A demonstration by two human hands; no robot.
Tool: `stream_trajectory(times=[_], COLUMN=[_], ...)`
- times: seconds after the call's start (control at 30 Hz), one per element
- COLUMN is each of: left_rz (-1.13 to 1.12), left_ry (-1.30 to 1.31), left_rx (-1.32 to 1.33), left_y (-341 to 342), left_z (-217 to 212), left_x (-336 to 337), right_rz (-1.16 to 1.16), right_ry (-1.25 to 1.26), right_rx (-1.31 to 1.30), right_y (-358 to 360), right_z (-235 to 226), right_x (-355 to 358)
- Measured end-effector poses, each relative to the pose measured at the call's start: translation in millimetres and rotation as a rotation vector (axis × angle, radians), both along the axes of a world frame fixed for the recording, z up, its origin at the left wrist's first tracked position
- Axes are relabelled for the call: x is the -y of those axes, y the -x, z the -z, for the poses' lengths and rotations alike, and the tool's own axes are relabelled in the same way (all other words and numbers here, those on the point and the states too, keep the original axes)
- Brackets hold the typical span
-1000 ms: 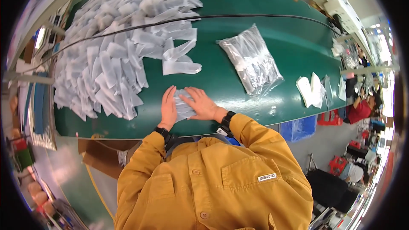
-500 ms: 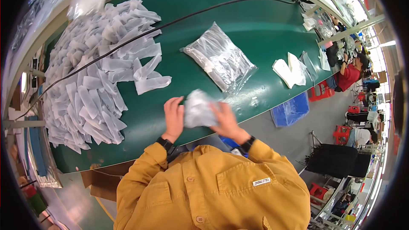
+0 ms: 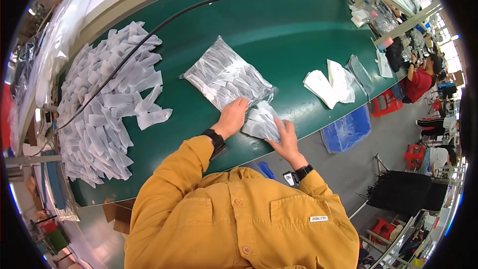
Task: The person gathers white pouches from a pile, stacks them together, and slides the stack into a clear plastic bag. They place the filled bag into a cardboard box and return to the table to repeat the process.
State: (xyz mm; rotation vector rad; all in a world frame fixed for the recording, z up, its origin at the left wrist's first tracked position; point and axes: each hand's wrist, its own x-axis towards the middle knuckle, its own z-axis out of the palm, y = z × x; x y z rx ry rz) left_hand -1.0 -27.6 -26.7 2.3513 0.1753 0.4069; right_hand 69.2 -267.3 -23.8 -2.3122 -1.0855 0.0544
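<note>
A clear plastic bag (image 3: pixel 224 72), filled with flat greyish-white pieces, lies on the green table in front of me. My left hand (image 3: pixel 233 118) is closed at the bag's near edge and seems to grip its film; the fingertips are partly hidden. My right hand (image 3: pixel 285 142) grips a small bundle of translucent whitish pieces (image 3: pixel 261 122) by its right side, thumb below and fingers along the edge. The bundle sits against the near right corner of the bag. To the left spreads a large heap of similar translucent pieces (image 3: pixel 99 114).
A black cable (image 3: pixel 172 18) runs above the heap from a plug at the back. White folded pieces (image 3: pixel 321 87) and a grey-green one (image 3: pixel 361 74) lie at the right. Beyond the table edge stand a blue bin (image 3: pixel 346 129) and red stools (image 3: pixel 386 103). A person in red (image 3: pixel 420 79) sits farther off.
Both hands have moved right with the bundle, up to the bag. The left hand has gone from beside the bundle to the bag's edge. The whole view has shifted.
</note>
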Motion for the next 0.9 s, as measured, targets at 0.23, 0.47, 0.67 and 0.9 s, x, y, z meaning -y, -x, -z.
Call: stream_trajectory(times=[0.23,0.47,0.67,0.9], left_rz=[-0.012,-0.044,-0.142,-1.204], left_ry=[0.056,0.196,-0.09,-0.586], left_rx=[0.135,0.217,0.139,-0.021], left_y=[0,-6,42,212], left_z=[-30,-28,-16,41], left_x=[3,16,-34,-171], right_rz=[0.07,0.094,-0.251,0.044], right_ry=[-0.223,0.109,-0.163,-0.264], right_rx=[-0.078,0.304,0.311,0.189], right_y=[-32,-81,-91,-70], right_z=[24,40,18,-22], right_x=[-107,-184,-141,-95])
